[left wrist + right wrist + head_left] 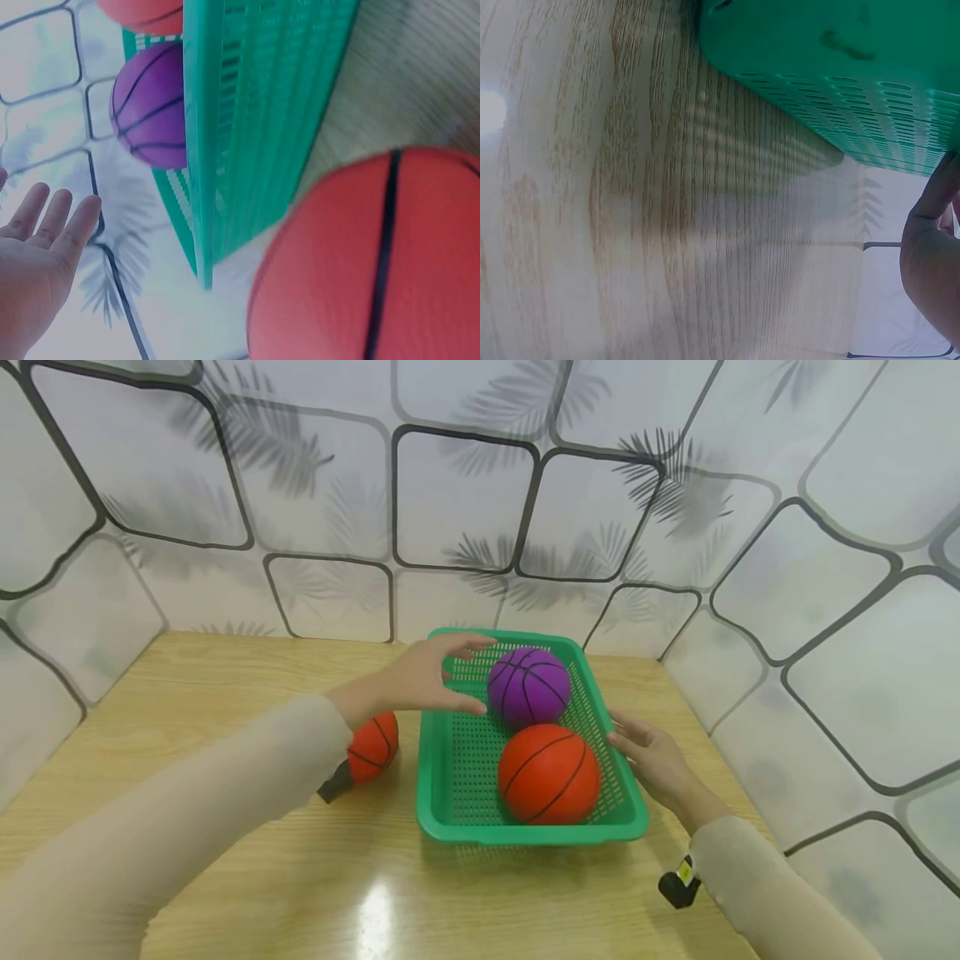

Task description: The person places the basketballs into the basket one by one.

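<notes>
A green plastic basket [431,760] holds a small purple basketball [528,687] at its far end and a small orange-red basketball [550,774] nearer me. My left hand [423,677] hovers over the basket's left rim, fingers and thumb spread apart, left of the purple ball and holding nothing. In the left wrist view, that hand [37,262] shows an outstretched palm. Outside the basket's right wall, my right hand [656,764] touches the side with its fingers; in the right wrist view the hand [930,262] is partly cut off.
Another orange-red basketball [378,743] sits on the wooden table [247,877] left of the basket, partly hidden behind my left forearm and its black wrist camera [335,783]. Patterned walls [465,502] border the table at the back and right.
</notes>
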A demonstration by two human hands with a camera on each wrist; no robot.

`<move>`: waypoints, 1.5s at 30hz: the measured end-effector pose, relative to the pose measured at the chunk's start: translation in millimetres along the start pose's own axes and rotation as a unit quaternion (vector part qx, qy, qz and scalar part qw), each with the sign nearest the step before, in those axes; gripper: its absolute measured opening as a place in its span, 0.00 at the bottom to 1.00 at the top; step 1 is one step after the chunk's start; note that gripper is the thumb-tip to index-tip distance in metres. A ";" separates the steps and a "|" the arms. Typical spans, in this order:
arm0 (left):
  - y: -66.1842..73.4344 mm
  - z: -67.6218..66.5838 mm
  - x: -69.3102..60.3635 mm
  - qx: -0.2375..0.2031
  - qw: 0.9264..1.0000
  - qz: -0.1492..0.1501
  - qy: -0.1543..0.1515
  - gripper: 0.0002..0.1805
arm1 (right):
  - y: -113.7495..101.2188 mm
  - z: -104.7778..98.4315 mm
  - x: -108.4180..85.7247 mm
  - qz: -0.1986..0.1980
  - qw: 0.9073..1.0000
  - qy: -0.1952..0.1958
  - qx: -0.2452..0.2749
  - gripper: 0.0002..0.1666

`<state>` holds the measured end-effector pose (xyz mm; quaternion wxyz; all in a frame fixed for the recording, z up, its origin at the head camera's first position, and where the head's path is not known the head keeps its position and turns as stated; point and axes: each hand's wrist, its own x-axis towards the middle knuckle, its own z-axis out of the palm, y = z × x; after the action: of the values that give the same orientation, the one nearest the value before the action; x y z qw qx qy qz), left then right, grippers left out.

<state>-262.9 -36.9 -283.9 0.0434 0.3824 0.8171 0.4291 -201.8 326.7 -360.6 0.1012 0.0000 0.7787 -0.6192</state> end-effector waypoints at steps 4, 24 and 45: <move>-5.3 -13.1 -9.5 0.003 1.000 0.002 0.022 0.46 | 0.4 -0.3 -0.1 -0.001 1.000 0.000 -0.003 0.38; -46.2 -46.0 -76.2 0.025 0.986 -0.015 0.161 0.34 | 1.2 0.3 -1.4 0.001 1.000 0.002 -0.010 0.38; -98.6 -36.7 -144.9 0.060 0.986 -0.065 0.144 0.46 | 1.5 1.5 -2.3 -0.002 1.000 0.001 -0.012 0.38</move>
<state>-233.5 -190.8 -370.5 -0.0699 0.2651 0.8620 0.4264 -199.1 325.8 -362.1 0.0993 -0.0019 0.7865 -0.6096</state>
